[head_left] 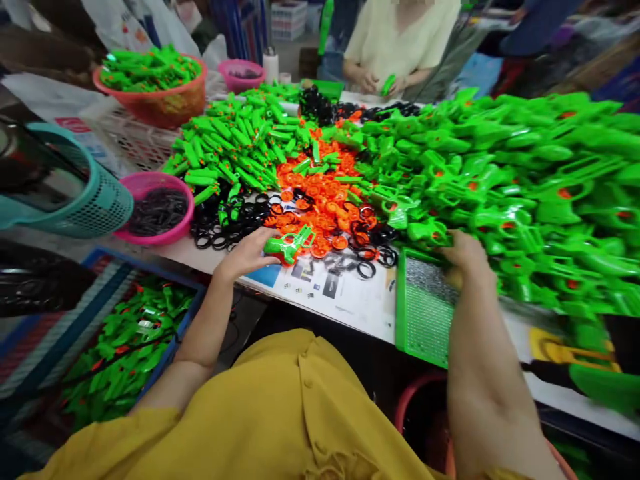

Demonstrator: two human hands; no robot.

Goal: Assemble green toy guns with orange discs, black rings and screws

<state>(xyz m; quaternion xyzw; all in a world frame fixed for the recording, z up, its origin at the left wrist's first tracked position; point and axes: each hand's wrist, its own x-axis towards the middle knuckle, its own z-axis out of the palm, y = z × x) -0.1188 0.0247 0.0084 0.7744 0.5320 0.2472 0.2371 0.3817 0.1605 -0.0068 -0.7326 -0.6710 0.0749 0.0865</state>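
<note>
My left hand [253, 253] is closed on a green toy gun piece [290, 245] with orange showing at its lower edge, held over the near edge of the table. On the right, my right hand [463, 250] reaches to the edge of a big pile of green toy gun parts [520, 200], above a green tray [425, 313] of small shiny pieces. Its fingers are partly hidden, so what they hold, if anything, cannot be made out. Orange round parts [325, 193] and black rings [367, 269] lie between the two hands.
At the left stand a pink bowl [187, 213] of dark pieces, a teal basket [107, 207] and an orange bowl [165, 103] of green parts. A blue-edged crate [197, 300] sits lower left. Across the table, a person [400, 40] holds a green piece.
</note>
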